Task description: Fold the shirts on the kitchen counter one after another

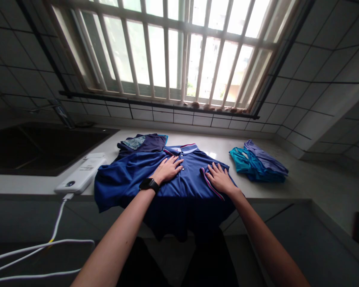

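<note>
A blue polo shirt (pixel 194 185) lies front side up on the counter, its striped collar toward the window and its lower part hanging over the front edge. My left hand (pixel 167 169), with a black watch (pixel 149 184) on the wrist, rests flat on the chest beside the button placket. On the other side, my right hand (pixel 220 178) presses flat with spread fingers on the sleeve, which is folded inward and shows a red and white striped cuff. The opposite sleeve spreads out to the left.
Dark folded clothes (pixel 142 142) lie behind the shirt on the left. Teal and purple folded clothes (pixel 257 161) sit at the right. A white power bank (pixel 80 173) with a cable (pixel 60 215) stands near the dark sink (pixel 54 171). Behind is a barred window (pixel 167 52).
</note>
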Tool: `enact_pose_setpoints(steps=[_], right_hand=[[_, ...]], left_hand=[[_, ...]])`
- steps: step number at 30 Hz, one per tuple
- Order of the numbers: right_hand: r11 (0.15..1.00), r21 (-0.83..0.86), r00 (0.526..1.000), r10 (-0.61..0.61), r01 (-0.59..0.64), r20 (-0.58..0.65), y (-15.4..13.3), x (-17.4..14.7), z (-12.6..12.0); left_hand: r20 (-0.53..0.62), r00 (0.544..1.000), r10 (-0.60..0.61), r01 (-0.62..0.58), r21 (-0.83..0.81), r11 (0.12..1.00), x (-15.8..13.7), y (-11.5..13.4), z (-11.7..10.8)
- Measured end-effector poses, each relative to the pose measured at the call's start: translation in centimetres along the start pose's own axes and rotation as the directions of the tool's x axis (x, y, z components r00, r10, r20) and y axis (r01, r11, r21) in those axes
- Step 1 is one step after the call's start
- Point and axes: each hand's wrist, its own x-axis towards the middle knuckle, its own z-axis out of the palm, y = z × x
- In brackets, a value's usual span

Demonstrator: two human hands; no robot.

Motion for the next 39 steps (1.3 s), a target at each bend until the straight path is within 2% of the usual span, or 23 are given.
enact_pose_setpoints(steps=[5,9,13,15,18,24,26,29,31,32,33,34,35,36,37,38,39], right_hand=[[0.999,-0.023,0.999,0.039,-0.039,0.016,1.4,1.5,0.0],[0.996,-0.031,0.996,0.086,-0.085,0.021,0.7,2.7,-1.0],[0.999,-0.041,0.997,-0.006,0.003,-0.076,-1.0,3.4,-0.8],[0.999,-0.015,0.998,-0.036,0.036,-0.042,-1.1,3.8,-0.2],[1.0,-0.001,1.0,-0.015,0.015,0.011,0.1,4.3,0.5],[0.998,-0.05,0.999,-0.05,0.049,-0.02,2.8,5.0,1.0],[0.997,-0.064,0.998,-0.054,0.053,-0.021,3.2,5.1,1.2],[0.996,-0.067,0.997,-0.066,0.064,-0.038,3.5,5.4,1.8],[0.996,-0.052,0.996,-0.075,0.073,-0.051,3.8,5.7,2.4],[0.996,-0.04,0.995,-0.081,0.079,-0.057,4.0,5.9,2.6],[0.996,-0.027,0.994,-0.087,0.085,-0.065,4.2,6.1,2.9],[0.996,-0.014,0.993,-0.092,0.091,-0.077,4.4,6.3,3.2],[0.995,-0.003,0.991,-0.098,0.098,-0.091,4.5,6.5,3.4],[0.994,0.007,0.989,-0.104,0.106,-0.104,4.6,6.7,3.7],[0.994,0.013,0.987,-0.111,0.113,-0.117,4.7,6.8,3.9],[0.993,0.018,0.985,-0.116,0.119,-0.128,4.8,6.9,4.1],[0.992,0.02,0.983,-0.122,0.126,-0.137,4.9,7.0,4.2]], left_hand=[[-0.016,1.0,0.016,-0.016,0.0,1.0,-0.3,0.1,0.0],[0.021,1.0,-0.014,0.014,0.006,1.0,-0.2,0.4,-0.3],[0.034,0.999,-0.022,0.022,-0.001,1.0,0.0,0.5,-0.5],[0.039,0.999,-0.01,0.009,0.006,1.0,-0.1,0.5,-0.5],[0.037,0.999,-0.007,0.006,0.024,1.0,-0.3,0.4,-0.6],[0.09,0.995,-0.041,0.04,0.022,0.999,-0.8,1.8,-1.7],[0.047,0.998,-0.041,0.039,0.048,0.998,-1.1,2.7,-2.5],[-0.137,0.988,-0.066,0.083,0.122,0.989,-2.9,2.9,-4.2],[-0.256,0.945,-0.203,0.247,0.152,0.957,-5.3,1.4,-5.7],[-0.304,0.898,-0.317,0.373,0.148,0.916,-6.8,0.0,-6.5],[-0.347,0.838,-0.421,0.491,0.14,0.86,-8.5,-1.6,-7.3],[-0.381,0.723,-0.577,0.651,0.093,0.754,-10.2,-3.3,-8.0],[-0.363,0.625,-0.691,0.756,0.062,0.651,-11.8,-5.1,-8.7],[-0.32,0.574,-0.754,0.806,0.059,0.589,-13.3,-6.8,-9.3],[-0.264,0.558,-0.787,0.824,0.064,0.563,-14.6,-8.2,-9.7],[-0.217,0.563,-0.798,0.823,0.059,0.565,-15.5,-9.4,-9.9],[-0.167,0.59,-0.79,0.805,0.043,0.592,-16.2,-10.2,-10.1]])
